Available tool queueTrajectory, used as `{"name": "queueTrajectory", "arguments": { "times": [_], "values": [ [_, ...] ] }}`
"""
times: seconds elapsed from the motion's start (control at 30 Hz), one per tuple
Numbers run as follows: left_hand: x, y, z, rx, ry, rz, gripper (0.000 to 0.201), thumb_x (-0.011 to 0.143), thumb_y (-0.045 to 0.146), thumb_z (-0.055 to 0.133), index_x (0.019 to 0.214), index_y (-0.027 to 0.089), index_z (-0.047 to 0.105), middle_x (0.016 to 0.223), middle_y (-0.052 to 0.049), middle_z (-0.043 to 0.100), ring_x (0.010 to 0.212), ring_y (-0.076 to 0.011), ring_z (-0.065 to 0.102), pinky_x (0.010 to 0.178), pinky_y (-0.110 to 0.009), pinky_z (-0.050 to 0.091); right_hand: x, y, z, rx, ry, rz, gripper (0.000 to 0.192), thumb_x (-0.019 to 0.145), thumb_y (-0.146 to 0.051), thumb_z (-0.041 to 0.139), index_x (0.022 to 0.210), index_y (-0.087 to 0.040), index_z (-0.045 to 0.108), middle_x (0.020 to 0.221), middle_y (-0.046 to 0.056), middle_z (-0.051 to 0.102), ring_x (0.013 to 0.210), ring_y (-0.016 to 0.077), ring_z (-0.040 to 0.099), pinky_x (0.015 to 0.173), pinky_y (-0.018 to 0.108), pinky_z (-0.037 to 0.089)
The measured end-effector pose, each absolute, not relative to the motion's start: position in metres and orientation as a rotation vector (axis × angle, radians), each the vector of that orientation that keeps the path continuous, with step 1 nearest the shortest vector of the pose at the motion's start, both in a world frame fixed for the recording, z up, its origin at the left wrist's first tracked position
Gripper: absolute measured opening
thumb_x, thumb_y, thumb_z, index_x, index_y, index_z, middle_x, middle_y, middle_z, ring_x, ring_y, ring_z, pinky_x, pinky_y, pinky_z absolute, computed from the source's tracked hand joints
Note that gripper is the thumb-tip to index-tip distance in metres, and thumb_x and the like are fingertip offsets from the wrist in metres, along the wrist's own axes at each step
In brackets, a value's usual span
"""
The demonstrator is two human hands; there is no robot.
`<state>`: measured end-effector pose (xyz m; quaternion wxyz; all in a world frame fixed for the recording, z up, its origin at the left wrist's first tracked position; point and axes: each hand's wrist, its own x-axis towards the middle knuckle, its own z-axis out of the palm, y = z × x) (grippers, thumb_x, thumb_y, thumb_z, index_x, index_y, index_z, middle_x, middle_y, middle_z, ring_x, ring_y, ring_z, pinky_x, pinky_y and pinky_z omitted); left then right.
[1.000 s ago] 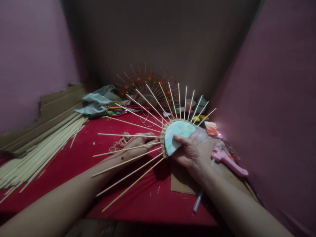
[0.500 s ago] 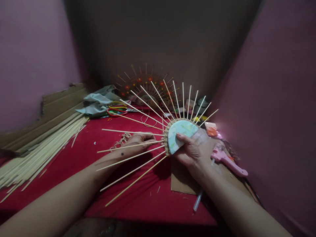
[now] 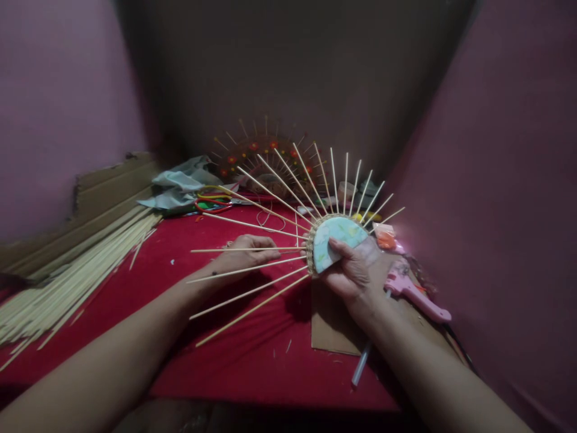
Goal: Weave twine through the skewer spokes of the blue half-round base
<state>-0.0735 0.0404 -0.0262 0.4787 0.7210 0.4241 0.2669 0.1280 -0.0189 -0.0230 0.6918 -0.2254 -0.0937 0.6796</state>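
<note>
My right hand [image 3: 349, 267] grips a half-round piece [image 3: 332, 231] covered in pale blue patterned material, thumb on its face and fingers behind. Thin wooden sticks [image 3: 252, 225] fan out from its curved edge, and braided twine [image 3: 309, 257] runs along that edge. Left of it, my left hand [image 3: 252, 249] is closed, its fingertips pinched on a strand of twine that leads towards the edge. It lies behind several of the sticks. Most of the loose twine is hidden by this hand.
Many loose sticks [image 3: 90, 276] lie at the left beside folded cardboard [image 3: 112, 186]. Red-handled scissors [image 3: 214, 204] and a grey plastic bag [image 3: 180, 180] are behind. A pink glue gun [image 3: 417, 291] rests on cardboard [image 3: 331, 325] at the right. A flower-decorated fan shape [image 3: 265, 150] stands at the back.
The half-round piece has shifted slightly right and turned clockwise, its lower sticks swinging up. My left hand has moved a little away from the edge, drawing the twine left.
</note>
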Motion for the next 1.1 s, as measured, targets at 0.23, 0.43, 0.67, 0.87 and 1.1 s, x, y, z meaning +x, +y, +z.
{"name": "queueTrajectory", "arguments": {
  "times": [0.23, 0.43, 0.67, 0.87, 1.1],
  "values": [
    [-0.089, 0.048, 0.001, 1.765, 1.037, 0.607, 0.025, 0.069, 0.037, 0.065, 0.065, 0.013, 0.059, 0.06, 0.001, 0.052, 0.052, -0.008, 0.042, 0.049, -0.02, 0.032, 0.136, -0.013, -0.024, -0.521, -0.215, 1.498, 0.034, 0.066, -0.003, 0.06, 0.095, -0.021, 0.06, 0.077, -0.002, 0.069, 0.074, 0.0131, 0.064, 0.073, 0.029, 0.054],
    [-0.11, 0.058, 0.01, 1.881, 1.06, 0.467, 0.021, 0.068, 0.035, 0.066, 0.067, 0.014, 0.063, 0.058, 0.001, 0.052, 0.051, -0.0087, 0.044, 0.047, -0.019, 0.032, 0.139, -0.012, -0.022, -0.521, -0.203, 1.442, 0.035, 0.066, -0.003, 0.06, 0.096, -0.021, 0.06, 0.079, -0.002, 0.068, 0.077, 0.013, 0.063, 0.075, 0.029, 0.054],
    [-0.131, 0.067, 0.011, 1.857, 0.869, 0.268, 0.02, 0.071, 0.036, 0.063, 0.07, 0.017, 0.067, 0.056, -0.001, 0.054, 0.047, -0.0102, 0.045, 0.046, -0.022, 0.034, 0.147, -0.007, -0.022, -0.523, -0.194, 1.412, 0.032, 0.068, -0.002, 0.059, 0.096, -0.019, 0.06, 0.086, 0.0, 0.069, 0.08, 0.0113, 0.064, 0.075, 0.024, 0.054],
    [-0.143, 0.066, 0.021, 1.881, 0.821, 0.28, 0.018, 0.071, 0.033, 0.063, 0.07, 0.018, 0.072, 0.063, -0.007, 0.062, 0.055, -0.015, 0.051, 0.054, -0.027, 0.04, 0.148, -0.005, -0.023, -0.527, -0.193, 1.39, 0.034, 0.068, -0.001, 0.059, 0.097, -0.019, 0.06, 0.086, 0.0, 0.07, 0.08, 0.0114, 0.064, 0.077, 0.026, 0.054],
    [-0.153, 0.062, 0.031, 1.923, 0.829, 0.297, 0.019, 0.069, 0.034, 0.065, 0.069, 0.019, 0.075, 0.058, -0.008, 0.062, 0.046, -0.0121, 0.046, 0.044, -0.025, 0.035, 0.145, 0.002, -0.026, -0.522, -0.175, 1.396, 0.033, 0.068, 0.0, 0.059, 0.093, -0.022, 0.06, 0.086, -0.003, 0.07, 0.081, 0.0103, 0.065, 0.076, 0.025, 0.055]
  ]
}}
